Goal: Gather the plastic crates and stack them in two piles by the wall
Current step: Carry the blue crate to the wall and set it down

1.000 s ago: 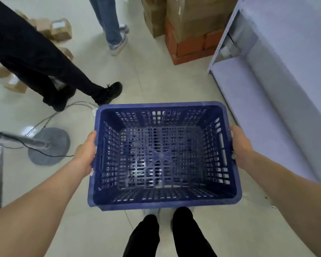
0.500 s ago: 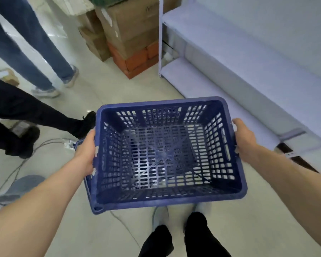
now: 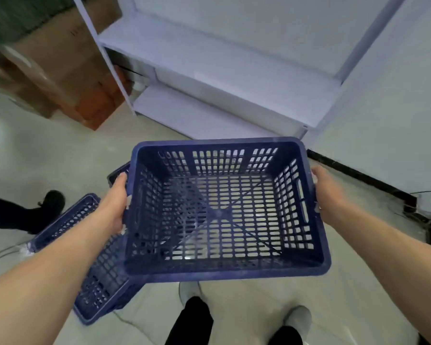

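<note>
I carry an empty blue slotted plastic crate (image 3: 224, 268) level in front of me, above the floor. My left hand (image 3: 115, 202) grips its left side wall and my right hand (image 3: 327, 192) grips its right side wall. Below and to the left, another blue crate (image 3: 97, 290) stands on the floor, partly hidden by my left arm and by the carried crate. The white wall (image 3: 388, 100) with a black skirting strip rises ahead on the right.
A white metal shelf unit (image 3: 209, 78) stands against the wall ahead. Stacked cardboard and red boxes (image 3: 67, 78) sit to its left. Another person's black shoe and leg (image 3: 42, 207) are at the far left. Cables (image 3: 426, 192) lie by the skirting at right.
I have turned to the right with the crate held in both hands: the shelf and wall now fill the view ahead, and a crate on the floor has come into view at lower left.
</note>
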`<control>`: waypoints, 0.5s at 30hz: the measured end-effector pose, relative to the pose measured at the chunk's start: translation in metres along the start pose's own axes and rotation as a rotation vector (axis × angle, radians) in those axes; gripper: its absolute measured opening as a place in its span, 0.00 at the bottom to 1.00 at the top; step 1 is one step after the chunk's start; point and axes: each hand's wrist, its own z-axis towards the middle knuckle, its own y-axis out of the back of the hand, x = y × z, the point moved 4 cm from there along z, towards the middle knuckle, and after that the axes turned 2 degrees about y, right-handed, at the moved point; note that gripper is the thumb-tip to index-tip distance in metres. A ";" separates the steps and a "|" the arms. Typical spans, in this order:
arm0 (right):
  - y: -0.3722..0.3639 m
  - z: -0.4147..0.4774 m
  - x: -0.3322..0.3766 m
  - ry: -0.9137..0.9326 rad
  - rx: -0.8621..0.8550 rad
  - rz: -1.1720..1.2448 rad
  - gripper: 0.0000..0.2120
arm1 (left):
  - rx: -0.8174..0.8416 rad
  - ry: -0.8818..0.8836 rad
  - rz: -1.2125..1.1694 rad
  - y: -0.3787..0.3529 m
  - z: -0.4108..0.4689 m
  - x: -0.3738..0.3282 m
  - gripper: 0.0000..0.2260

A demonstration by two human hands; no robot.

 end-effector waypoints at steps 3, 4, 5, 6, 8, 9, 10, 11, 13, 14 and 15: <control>0.062 0.003 -0.027 -0.029 -0.029 0.040 0.35 | 0.009 -0.026 0.075 -0.059 -0.026 0.007 0.33; 0.083 0.006 -0.038 -0.034 -0.037 0.074 0.33 | 0.010 -0.027 0.107 -0.079 -0.032 0.012 0.34; 0.104 0.007 -0.046 -0.026 -0.052 0.102 0.29 | 0.019 -0.035 0.130 -0.100 -0.040 0.017 0.35; 0.124 0.010 -0.054 -0.023 -0.056 0.119 0.26 | 0.031 -0.052 0.141 -0.121 -0.048 0.021 0.35; 0.164 0.020 -0.072 -0.031 -0.086 0.167 0.21 | 0.043 -0.071 0.179 -0.160 -0.064 0.031 0.35; 0.183 0.022 -0.081 -0.033 -0.093 0.192 0.20 | 0.051 -0.067 0.198 -0.179 -0.071 0.037 0.35; 0.201 0.025 -0.088 -0.029 -0.103 0.212 0.20 | 0.069 -0.068 0.208 -0.198 -0.078 0.042 0.37; 0.219 0.028 -0.096 -0.038 -0.123 0.223 0.19 | 0.085 -0.063 0.208 -0.214 -0.079 0.048 0.40; 0.253 0.038 -0.116 -0.073 -0.165 0.232 0.19 | 0.104 -0.046 0.191 -0.249 -0.077 0.061 0.45; 0.268 0.045 -0.125 -0.086 -0.186 0.236 0.18 | 0.114 -0.049 0.195 -0.266 -0.073 0.067 0.44; 0.281 0.052 -0.137 -0.105 -0.211 0.243 0.18 | 0.124 -0.061 0.216 -0.286 -0.072 0.073 0.43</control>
